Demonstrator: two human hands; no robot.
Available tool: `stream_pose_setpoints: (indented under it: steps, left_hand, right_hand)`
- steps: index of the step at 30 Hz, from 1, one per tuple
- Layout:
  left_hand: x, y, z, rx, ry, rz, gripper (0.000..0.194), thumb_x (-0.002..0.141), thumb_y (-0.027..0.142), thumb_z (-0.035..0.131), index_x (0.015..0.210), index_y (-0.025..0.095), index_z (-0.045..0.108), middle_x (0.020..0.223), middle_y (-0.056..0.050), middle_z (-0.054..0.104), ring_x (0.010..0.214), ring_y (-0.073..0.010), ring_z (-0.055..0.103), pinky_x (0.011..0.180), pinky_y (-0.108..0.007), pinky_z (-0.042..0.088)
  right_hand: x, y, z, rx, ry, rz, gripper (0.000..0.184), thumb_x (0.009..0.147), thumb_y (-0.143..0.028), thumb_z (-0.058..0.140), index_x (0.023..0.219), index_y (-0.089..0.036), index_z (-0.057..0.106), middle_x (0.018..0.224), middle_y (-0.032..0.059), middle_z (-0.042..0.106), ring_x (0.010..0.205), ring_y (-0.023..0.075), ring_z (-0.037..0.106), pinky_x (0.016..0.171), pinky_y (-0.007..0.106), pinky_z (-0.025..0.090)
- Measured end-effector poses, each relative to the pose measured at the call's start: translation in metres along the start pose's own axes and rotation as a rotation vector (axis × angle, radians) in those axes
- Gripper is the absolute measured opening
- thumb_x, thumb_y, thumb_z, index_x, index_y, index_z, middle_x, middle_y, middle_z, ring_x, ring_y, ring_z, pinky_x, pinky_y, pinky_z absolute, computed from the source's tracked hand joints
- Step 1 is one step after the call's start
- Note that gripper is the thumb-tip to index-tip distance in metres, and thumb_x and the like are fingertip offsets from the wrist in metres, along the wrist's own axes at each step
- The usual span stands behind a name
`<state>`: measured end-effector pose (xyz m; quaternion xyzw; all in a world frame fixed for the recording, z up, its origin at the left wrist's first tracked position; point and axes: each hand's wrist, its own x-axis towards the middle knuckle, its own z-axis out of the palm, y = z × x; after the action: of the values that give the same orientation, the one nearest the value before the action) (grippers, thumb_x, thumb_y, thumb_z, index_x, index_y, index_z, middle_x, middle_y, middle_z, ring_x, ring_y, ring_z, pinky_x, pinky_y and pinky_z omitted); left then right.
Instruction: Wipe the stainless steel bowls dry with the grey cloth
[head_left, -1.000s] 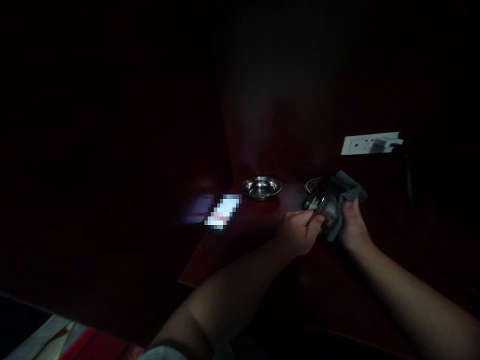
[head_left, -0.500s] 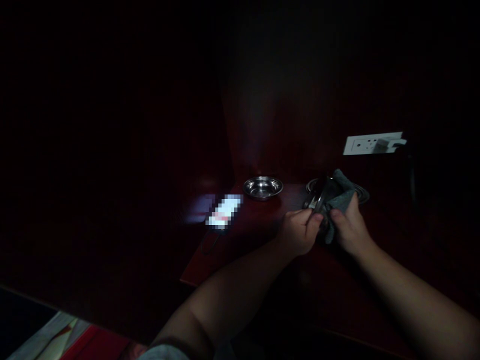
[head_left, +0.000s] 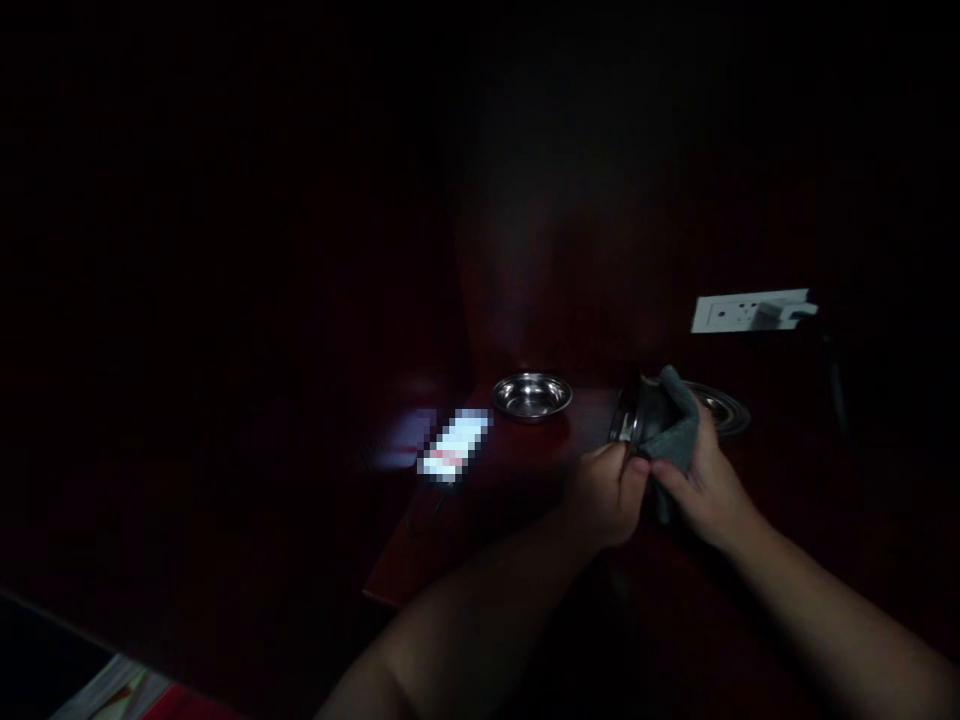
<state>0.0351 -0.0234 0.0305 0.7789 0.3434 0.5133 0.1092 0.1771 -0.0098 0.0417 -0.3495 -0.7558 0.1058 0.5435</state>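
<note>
My left hand (head_left: 606, 497) is closed on the rim of a shiny metal bowl (head_left: 628, 415), tipped on its side. A grey-green cloth (head_left: 681, 437) is gripped in my right hand (head_left: 709, 487) and pressed against the bowl. Both thumbs are close together at the near edge. Cloth and fingers hide much of the bowl. Just behind my right hand, a steel dish (head_left: 726, 405) shows its ringed rim; it is partly covered from view.
A shallow steel bowl (head_left: 532, 400) stands on the dark red tabletop (head_left: 390, 580). Left of it is a lit phone (head_left: 454, 447), its screen blurred out. A wall socket (head_left: 750, 311) with a plug and cable is at the right. The surroundings are very dark.
The whole scene sits slightly lower in the picture. The bowl in my hands has turned a little, showing more of its side, and the cloth has shifted over it.
</note>
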Motion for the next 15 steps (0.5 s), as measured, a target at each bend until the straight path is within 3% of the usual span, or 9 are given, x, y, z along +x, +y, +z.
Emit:
stream_pose_setpoints:
  steps: [2, 7, 15]
  left_hand:
    - [-0.001, -0.001, 0.0, -0.007, 0.028, -0.015, 0.031, 0.091, 0.032, 0.028, 0.079, 0.016, 0.051, 0.07, -0.005, 0.058, 0.062, -0.0142, 0.054, 0.059, -0.027, 0.044]
    - [0.0, -0.004, -0.001, 0.006, 0.147, -0.06, 0.033, 0.092, 0.033, 0.026, 0.094, 0.014, 0.053, 0.082, -0.009, 0.062, 0.074, -0.0176, 0.058, 0.068, -0.03, 0.048]
    - [0.0, -0.008, -0.002, 0.007, 0.165, -0.034, 0.033, 0.091, 0.036, 0.027, 0.083, 0.015, 0.052, 0.073, -0.007, 0.059, 0.065, -0.0163, 0.055, 0.062, -0.029, 0.046]
  right_hand:
    - [-0.003, 0.004, 0.004, -0.011, -0.027, 0.002, 0.087, 0.078, -0.056, 0.051, 0.145, -0.021, 0.008, 0.15, 0.0107, 0.02, 0.136, 0.0358, 0.023, 0.11, 0.058, 0.019]
    - [-0.012, 0.013, 0.015, -0.014, -0.15, 0.061, 0.082, 0.074, -0.052, 0.058, 0.14, -0.02, 0.022, 0.136, 0.015, 0.04, 0.121, 0.0347, 0.043, 0.1, 0.055, 0.036]
    - [-0.016, 0.015, 0.019, 0.038, -0.195, 0.139, 0.07, 0.078, -0.049, 0.053, 0.138, -0.025, 0.027, 0.133, 0.0114, 0.045, 0.117, 0.0337, 0.048, 0.1, 0.051, 0.039]
